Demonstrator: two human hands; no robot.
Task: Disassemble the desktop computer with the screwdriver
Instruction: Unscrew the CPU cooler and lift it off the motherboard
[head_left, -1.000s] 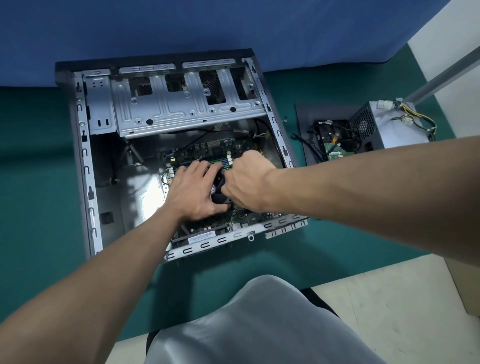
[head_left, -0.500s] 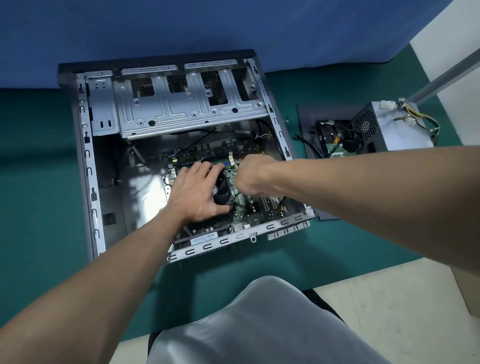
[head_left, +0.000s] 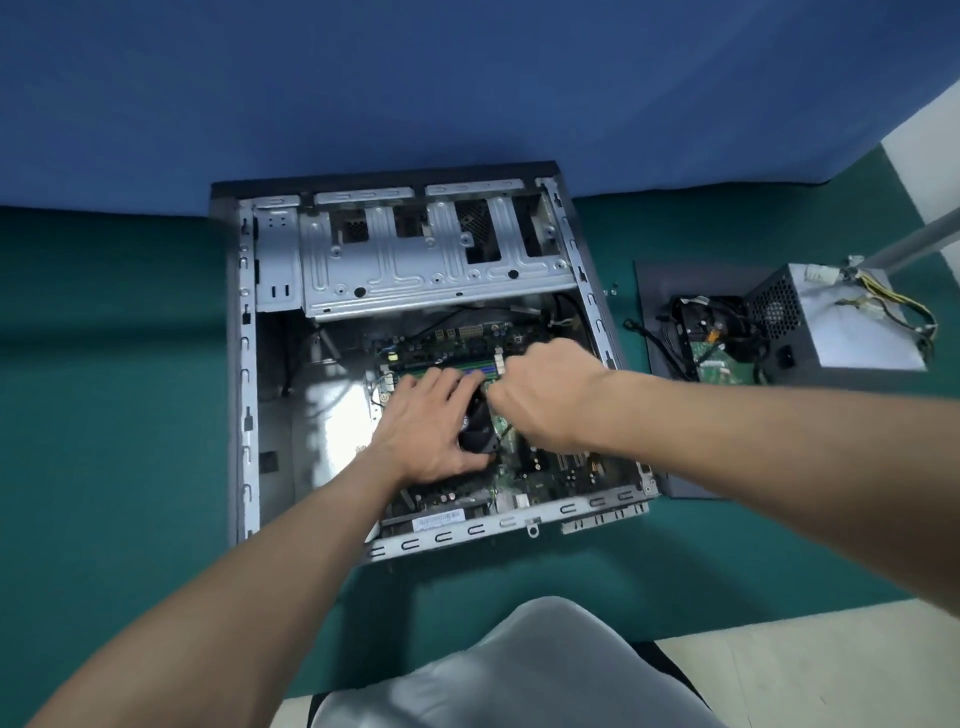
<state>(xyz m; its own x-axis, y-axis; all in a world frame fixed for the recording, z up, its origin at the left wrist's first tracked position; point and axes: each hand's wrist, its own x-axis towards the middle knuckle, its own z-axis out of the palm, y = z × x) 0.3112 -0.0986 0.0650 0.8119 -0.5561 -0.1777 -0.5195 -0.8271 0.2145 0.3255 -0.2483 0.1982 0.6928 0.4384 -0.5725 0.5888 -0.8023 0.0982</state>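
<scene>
Left hand (head_left: 426, 421) laid flat on the fan (head_left: 475, 428), fingers spread toward 1 o'clock, thumb along the fan's near edge; a steadying press, not a grasp. Right hand (head_left: 550, 397) just beside the fan at its 2 o'clock, fingers curled under; whether it holds the screwdriver cannot be told, since no tool shows in this view. A second ago this fist sat over the fan and against the left hand; it has since drawn off toward 2 o'clock, baring the fan's right half and the board (head_left: 545, 467) below it, while the left hand has kept its place. Probable meaning: work at one point on the fan is done, and the right hand is passing to the next fastener or to the fan's lead; the fan itself still sits on the board, so this step is unfinished. Case (head_left: 244, 364) open, lying on its side, the fan slightly toward 5 o'clock of its middle. Parts already out lie at 3 o'clock of the case: power supply (head_left: 841, 322), drive (head_left: 719, 366) and cables on a dark panel (head_left: 670, 283); the task is well along, with board and fan remaining.
</scene>
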